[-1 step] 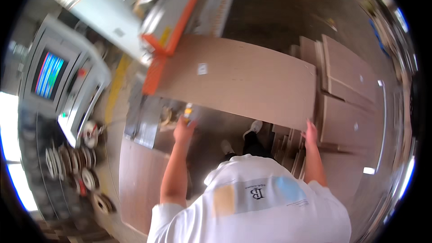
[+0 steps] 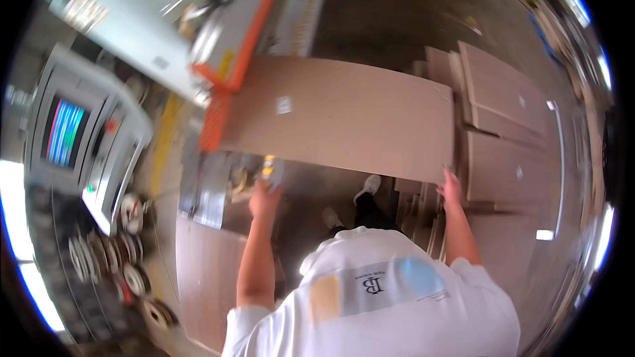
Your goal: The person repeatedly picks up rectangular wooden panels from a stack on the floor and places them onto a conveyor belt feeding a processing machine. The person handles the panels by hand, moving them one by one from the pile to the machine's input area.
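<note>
A long brown board (image 2: pixel 344 116) lies across the space before me, a small white label on its left part. My right hand (image 2: pixel 452 188) is at its near right corner, thumb and fingers apart, fingertips against the edge. My left hand (image 2: pixel 265 199) is off the board's near edge at the left, its fingers smeared by motion. Just beyond those fingers is a small yellow-and-white thing (image 2: pixel 268 168); whether the hand touches it I cannot tell. The board's left end meets the orange frame of a machine (image 2: pixel 215 119).
Stacks of brown boards (image 2: pixel 506 168) stand on the right. Another brown board (image 2: pixel 208 271) lies at the near left, by a shiny metal plate (image 2: pixel 205 192). Farther left are a control console (image 2: pixel 86 139) with a lit screen and several reels (image 2: pixel 135 281) on the floor.
Most of the scene has shifted slightly left in the view, and its left side also downward. Both hands keep nearly the same places relative to the board.
</note>
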The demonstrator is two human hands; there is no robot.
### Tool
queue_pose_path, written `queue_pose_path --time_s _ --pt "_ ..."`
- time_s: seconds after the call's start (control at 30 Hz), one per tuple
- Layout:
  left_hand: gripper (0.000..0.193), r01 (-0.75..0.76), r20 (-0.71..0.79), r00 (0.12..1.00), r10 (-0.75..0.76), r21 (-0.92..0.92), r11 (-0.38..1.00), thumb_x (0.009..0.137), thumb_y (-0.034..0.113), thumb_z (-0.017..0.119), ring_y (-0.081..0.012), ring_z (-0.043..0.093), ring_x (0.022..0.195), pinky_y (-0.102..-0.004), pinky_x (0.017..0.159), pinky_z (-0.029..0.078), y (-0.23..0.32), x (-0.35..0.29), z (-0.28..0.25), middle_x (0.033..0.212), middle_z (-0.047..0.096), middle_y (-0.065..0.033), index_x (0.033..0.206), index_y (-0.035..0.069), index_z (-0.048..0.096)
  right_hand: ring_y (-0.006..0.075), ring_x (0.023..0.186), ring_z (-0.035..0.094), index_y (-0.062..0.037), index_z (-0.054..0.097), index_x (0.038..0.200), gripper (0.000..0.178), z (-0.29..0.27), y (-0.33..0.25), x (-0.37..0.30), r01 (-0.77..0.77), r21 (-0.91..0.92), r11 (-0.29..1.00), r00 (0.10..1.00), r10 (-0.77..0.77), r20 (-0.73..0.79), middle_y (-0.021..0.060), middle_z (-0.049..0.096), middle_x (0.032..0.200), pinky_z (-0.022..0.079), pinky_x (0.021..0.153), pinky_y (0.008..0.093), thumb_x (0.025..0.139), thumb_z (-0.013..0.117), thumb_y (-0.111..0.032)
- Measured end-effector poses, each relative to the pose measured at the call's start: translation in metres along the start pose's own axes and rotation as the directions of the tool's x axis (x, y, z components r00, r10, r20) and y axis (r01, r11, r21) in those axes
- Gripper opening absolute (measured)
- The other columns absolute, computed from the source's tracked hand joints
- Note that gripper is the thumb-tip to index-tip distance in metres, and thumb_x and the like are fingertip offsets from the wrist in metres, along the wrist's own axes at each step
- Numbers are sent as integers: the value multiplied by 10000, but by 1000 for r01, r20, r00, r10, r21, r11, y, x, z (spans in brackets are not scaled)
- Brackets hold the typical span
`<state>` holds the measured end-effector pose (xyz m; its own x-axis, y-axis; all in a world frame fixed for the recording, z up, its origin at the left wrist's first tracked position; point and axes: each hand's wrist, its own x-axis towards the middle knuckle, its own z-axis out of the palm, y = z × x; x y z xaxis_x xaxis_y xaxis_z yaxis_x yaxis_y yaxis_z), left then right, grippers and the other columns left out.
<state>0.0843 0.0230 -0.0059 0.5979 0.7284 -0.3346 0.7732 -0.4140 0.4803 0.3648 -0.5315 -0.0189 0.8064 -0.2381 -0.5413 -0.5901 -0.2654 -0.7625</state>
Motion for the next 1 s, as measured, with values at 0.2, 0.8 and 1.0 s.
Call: queue_pose_path --time_s 0.2,0.8,1.0 --pt "706 57 -159 987 -24 207 977 800 464 777 -437 669 1070 -535 895 523 18 4 16 1158 708 -219 1327 73 519 150 897 693 -78 624 1269 518 1 -10 -7 -11 91 996 994 1 110 77 706 1132 538 694 298 987 618 -513" --pt "735 132 -241 969 -53 326 936 797 436 796 -434 693 1031 -528 878 537 56 -26 40 1127 730 -205 1392 120 503 94 774 661 -78 687 1087 346 -33 20 32 -37 87 995 988 24 151 26 719 934 507 651 263 999 614 -405" --pt "786 195 -123 978 -166 285 938 827 453 761 -438 671 1091 -531 922 518 77 -40 55 1185 704 -226 1444 89 437 89 767 654 -80 680 1049 328 -31 -15 80 -16 236 972 985 -25 170 19 715 920 504 653 255 989 620 -398"
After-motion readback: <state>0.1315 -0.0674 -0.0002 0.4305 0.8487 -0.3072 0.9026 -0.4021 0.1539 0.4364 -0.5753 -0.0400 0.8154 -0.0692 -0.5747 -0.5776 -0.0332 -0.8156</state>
